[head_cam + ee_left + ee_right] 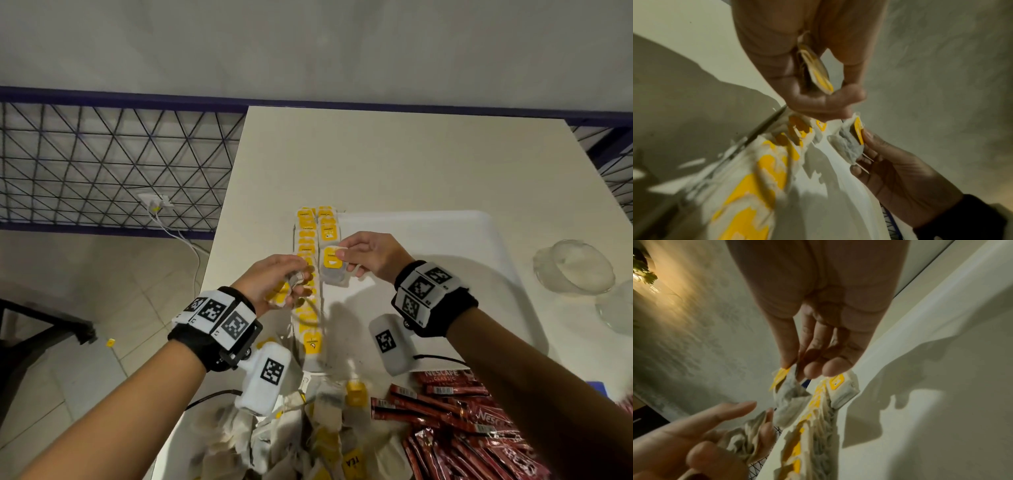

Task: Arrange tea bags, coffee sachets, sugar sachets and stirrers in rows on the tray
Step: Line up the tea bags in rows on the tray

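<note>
While my right hand pinches a single tea bag by its yellow tag, thumb on top and fingers curled beneath, the bag hangs just above the near end of the shorter second row on the tray. From the right wrist view I see the same pinch, with the grey pouch drooping below my fingertips. My left hand is closed around a small bunch of tea bags, fingers curled over them; the left wrist view shows one yellow tag tucked between thumb and palm, though blur keeps me from counting how many bags I hold. That hand hovers over the longer first row, which runs along the tray's left edge, tags overlapping toward me. Both hands are near each other but apart. Closer to me lies a loose heap of tea bags and, to its right, a pile of red coffee sachets. Off the tray's right side sit two clear containers on the white table. Beyond the table's left edge I see tiled floor and a wire mesh panel
</note>
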A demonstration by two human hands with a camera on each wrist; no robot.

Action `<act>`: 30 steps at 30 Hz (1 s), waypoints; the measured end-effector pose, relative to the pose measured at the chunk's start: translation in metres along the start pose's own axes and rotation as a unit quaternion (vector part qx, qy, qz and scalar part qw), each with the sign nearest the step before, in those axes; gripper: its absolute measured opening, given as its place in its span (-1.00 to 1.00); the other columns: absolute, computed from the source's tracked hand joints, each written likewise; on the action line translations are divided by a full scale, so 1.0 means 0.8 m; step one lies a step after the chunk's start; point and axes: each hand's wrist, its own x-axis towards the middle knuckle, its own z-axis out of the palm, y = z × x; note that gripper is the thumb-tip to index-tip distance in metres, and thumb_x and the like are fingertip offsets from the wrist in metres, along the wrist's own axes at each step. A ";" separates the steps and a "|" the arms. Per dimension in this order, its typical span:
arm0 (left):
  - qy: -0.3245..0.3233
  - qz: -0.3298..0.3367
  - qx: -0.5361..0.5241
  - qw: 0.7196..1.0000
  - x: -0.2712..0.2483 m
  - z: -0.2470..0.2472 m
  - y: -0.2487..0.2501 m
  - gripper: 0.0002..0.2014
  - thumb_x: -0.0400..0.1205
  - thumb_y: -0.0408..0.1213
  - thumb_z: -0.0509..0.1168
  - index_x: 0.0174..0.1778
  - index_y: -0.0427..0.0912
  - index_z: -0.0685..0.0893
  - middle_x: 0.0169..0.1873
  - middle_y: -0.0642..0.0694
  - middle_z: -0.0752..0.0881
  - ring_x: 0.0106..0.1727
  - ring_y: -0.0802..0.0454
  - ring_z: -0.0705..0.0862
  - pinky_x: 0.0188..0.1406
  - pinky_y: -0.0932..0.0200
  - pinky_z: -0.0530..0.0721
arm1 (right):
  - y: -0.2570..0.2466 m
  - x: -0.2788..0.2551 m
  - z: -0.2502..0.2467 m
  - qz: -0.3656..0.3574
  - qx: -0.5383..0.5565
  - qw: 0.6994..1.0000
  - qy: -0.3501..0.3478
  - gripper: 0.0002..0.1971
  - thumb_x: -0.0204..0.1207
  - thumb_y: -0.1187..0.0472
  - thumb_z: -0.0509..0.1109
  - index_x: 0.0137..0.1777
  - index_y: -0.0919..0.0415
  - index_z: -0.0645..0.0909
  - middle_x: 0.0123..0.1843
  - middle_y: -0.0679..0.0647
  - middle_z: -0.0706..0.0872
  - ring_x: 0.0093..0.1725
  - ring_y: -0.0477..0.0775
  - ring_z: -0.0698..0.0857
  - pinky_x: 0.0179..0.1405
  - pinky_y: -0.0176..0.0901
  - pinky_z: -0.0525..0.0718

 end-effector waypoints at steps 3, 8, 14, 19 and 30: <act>0.024 -0.001 0.014 1.000 0.008 -0.008 0.004 -0.96 0.62 -0.37 0.29 -0.07 -0.18 0.56 -0.34 -0.13 0.67 -0.61 0.11 0.53 -0.76 0.42 0.38 | 0.006 0.016 -0.006 0.008 -0.033 0.999 0.001 -0.94 0.50 0.30 0.42 -0.16 0.15 0.60 -0.37 0.06 0.65 -0.56 -0.24 0.58 -0.54 -0.42 0.54; 0.009 0.015 0.036 0.999 0.018 -0.019 0.011 -0.96 0.62 -0.37 0.28 -0.04 -0.20 0.57 -0.39 -0.10 0.69 -0.60 0.11 0.52 -0.72 0.41 0.38 | 0.016 0.043 -0.003 0.025 -0.076 0.996 0.024 -0.82 0.47 0.26 0.45 -0.31 0.03 0.58 -0.57 -0.13 0.64 -0.56 -0.20 0.56 -0.53 -0.40 0.49; -0.014 0.029 0.018 0.999 0.027 -0.027 0.016 -0.96 0.63 -0.42 0.25 -0.07 -0.23 0.58 -0.33 -0.15 0.64 -0.61 0.10 0.51 -0.71 0.41 0.38 | 0.015 0.073 0.008 0.033 -0.111 0.991 0.070 -0.94 0.48 0.22 0.45 -0.12 0.17 0.63 -0.51 -0.17 0.53 -0.33 -0.08 0.49 -0.17 -0.26 0.49; 0.010 0.018 0.031 0.999 0.032 -0.022 0.012 -0.96 0.64 -0.41 0.23 -0.08 -0.22 0.57 -0.34 -0.15 0.63 -0.66 0.12 0.49 -0.74 0.43 0.34 | 0.012 0.081 0.008 0.050 -0.134 0.986 0.087 -0.86 0.49 0.22 0.43 0.00 0.26 0.67 -0.39 -0.11 0.51 -0.09 0.02 0.54 -0.07 -0.25 0.43; 0.012 0.016 0.029 0.999 0.031 -0.020 0.008 -0.92 0.64 -0.42 0.22 -0.14 -0.21 0.57 -0.35 -0.16 0.63 -0.67 0.12 0.49 -0.72 0.44 0.34 | 0.006 0.082 0.012 0.078 -0.162 0.978 0.106 -0.82 0.51 0.17 0.39 -0.30 0.04 0.50 -0.11 0.08 0.63 -0.03 0.05 0.58 -0.01 -0.17 0.54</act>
